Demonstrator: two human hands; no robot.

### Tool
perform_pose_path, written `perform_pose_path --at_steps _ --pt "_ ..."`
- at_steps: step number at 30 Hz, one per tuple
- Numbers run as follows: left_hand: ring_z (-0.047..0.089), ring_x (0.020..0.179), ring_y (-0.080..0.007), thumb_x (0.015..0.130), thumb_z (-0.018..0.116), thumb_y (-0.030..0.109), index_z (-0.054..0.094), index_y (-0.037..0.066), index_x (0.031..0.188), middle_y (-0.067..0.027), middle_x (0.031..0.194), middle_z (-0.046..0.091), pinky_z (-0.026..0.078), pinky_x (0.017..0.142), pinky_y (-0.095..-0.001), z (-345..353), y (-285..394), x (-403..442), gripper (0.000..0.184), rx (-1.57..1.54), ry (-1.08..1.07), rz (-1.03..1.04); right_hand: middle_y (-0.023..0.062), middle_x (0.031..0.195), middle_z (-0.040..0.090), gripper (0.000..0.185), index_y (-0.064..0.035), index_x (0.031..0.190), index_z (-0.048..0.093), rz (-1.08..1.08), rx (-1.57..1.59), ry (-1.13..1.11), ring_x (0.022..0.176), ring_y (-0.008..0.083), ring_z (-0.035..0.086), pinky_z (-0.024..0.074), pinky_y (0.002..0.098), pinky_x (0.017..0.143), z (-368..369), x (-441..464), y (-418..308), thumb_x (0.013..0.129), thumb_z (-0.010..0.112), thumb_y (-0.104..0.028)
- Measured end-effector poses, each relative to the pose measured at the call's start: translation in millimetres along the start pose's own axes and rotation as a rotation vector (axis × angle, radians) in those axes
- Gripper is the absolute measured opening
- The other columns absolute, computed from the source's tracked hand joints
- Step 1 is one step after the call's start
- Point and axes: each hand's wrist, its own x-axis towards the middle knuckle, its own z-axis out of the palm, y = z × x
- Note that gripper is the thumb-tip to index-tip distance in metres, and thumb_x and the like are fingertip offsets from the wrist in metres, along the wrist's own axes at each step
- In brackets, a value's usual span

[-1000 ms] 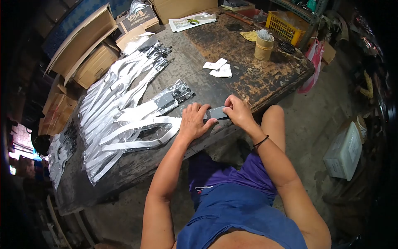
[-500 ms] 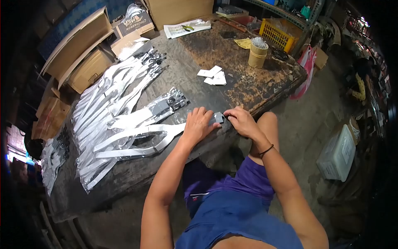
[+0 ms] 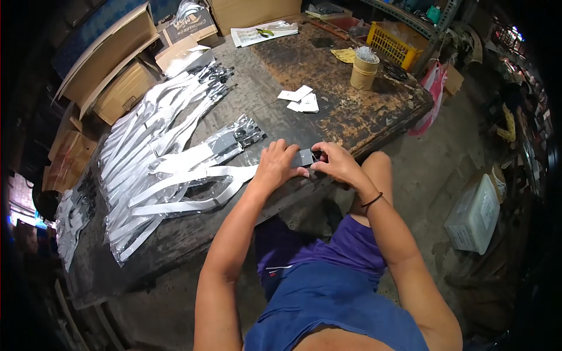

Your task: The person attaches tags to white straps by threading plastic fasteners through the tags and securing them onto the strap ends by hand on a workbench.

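A white strap (image 3: 234, 172) in clear plastic lies looped on the dark table, its grey end piece (image 3: 305, 157) near the front edge. My left hand (image 3: 276, 166) presses on the strap beside the grey piece, fingers bent and thumb pointing right. With thumb and index finger, my right hand (image 3: 332, 161) pinches the dark tip at the right end of the grey piece. Just behind my left hand lies another bagged strap (image 3: 222, 143) with a grey section and a black fitting. Many more bagged straps (image 3: 140, 140) are spread in a pile to the left.
White cards (image 3: 301, 100), a tan container (image 3: 364, 73) of clear bits and a yellow scrap (image 3: 344, 55) sit on the table. Farther back are paper with green-handled pliers (image 3: 264, 33) and a yellow basket (image 3: 389, 48). Cardboard boxes (image 3: 126, 90) stand at the left; a plastic box (image 3: 475, 216) is on the floor.
The grey piece was long and flat between my hands a second ago; now it shows shorter, with a squarish end. My right hand has shifted along its right end. The camera view has moved slightly.
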Motion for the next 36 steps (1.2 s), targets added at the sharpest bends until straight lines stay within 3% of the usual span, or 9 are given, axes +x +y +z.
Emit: perform_pose_path --at_steps 8,12,21,23,27,29,36 --pt "0.055 0.096 -0.0299 0.075 0.076 0.044 0.064 0.011 0.106 -0.0077 0.099 0.058 0.044 0.078 -0.0422 4.6 -1.7 2.1 0.047 0.072 -0.044 0.006 0.0193 0.095 0.062 0.031 -0.0045 0.108 0.065 -0.107 -0.133 0.111 0.090 0.0384 0.060 0.0490 0.0433 0.081 11.3 1.7 7.4 0.079 0.055 -0.006" --pt "0.055 0.096 -0.0292 0.075 0.076 0.044 0.062 0.010 0.108 -0.0058 0.097 0.058 0.043 0.079 -0.0420 7.0 -2.0 1.0 0.049 0.084 -0.055 -0.010 0.0194 0.095 0.063 0.029 -0.0050 0.105 0.068 -0.078 -0.128 0.085 0.092 0.0375 0.061 0.0493 0.0428 0.082 9.7 3.8 8.2 0.079 0.056 -0.006" --pt "0.054 0.097 -0.0325 0.070 0.076 0.052 0.059 0.007 0.103 -0.0128 0.101 0.053 0.043 0.080 -0.0430 5.9 -5.9 -1.2 0.059 0.018 -0.024 0.014 0.0175 0.096 0.068 0.023 -0.0060 0.102 0.070 -0.066 -0.046 0.084 0.089 0.0328 0.066 0.0514 0.0387 0.080 19.2 11.2 -0.2 0.081 0.062 -0.010" --pt "0.053 0.095 -0.0339 0.068 0.077 0.053 0.057 0.006 0.100 -0.0134 0.099 0.052 0.042 0.079 -0.0436 4.7 -7.6 -0.9 0.061 0.003 -0.053 -0.012 0.0176 0.097 0.069 0.020 -0.0053 0.099 0.071 0.019 0.098 0.146 0.089 0.0324 0.066 0.0514 0.0381 0.080 20.5 9.7 -11.7 0.081 0.062 -0.010" --pt "0.053 0.094 -0.0314 0.065 0.077 0.055 0.055 0.005 0.097 -0.0118 0.096 0.051 0.042 0.076 -0.0420 6.0 -7.3 -0.3 0.063 0.030 -0.024 -0.009 0.0162 0.093 0.067 0.016 -0.0055 0.095 0.071 -0.005 0.019 0.178 0.088 0.0320 0.066 0.0510 0.0387 0.078 18.9 10.5 -2.2 0.081 0.063 -0.010" --pt "0.053 0.093 -0.0308 0.065 0.078 0.054 0.053 0.006 0.096 -0.0109 0.096 0.053 0.041 0.076 -0.0418 6.7 -7.8 -0.3 0.063 0.022 0.013 0.016 0.0143 0.088 0.064 0.012 -0.0051 0.091 0.070 -0.117 -0.143 0.233 0.087 0.0320 0.064 0.0501 0.0398 0.076 18.9 9.9 -0.1 0.082 0.064 -0.010" --pt "0.054 0.091 -0.0292 0.066 0.079 0.053 0.053 0.008 0.094 -0.0075 0.089 0.057 0.040 0.074 -0.0416 4.8 -8.9 -0.4 0.059 0.000 -0.011 0.022 0.0124 0.090 0.062 0.011 -0.0050 0.090 0.071 -0.148 -0.018 0.197 0.088 0.0319 0.062 0.0493 0.0400 0.076 31.2 13.9 -4.3 0.083 0.064 -0.010"
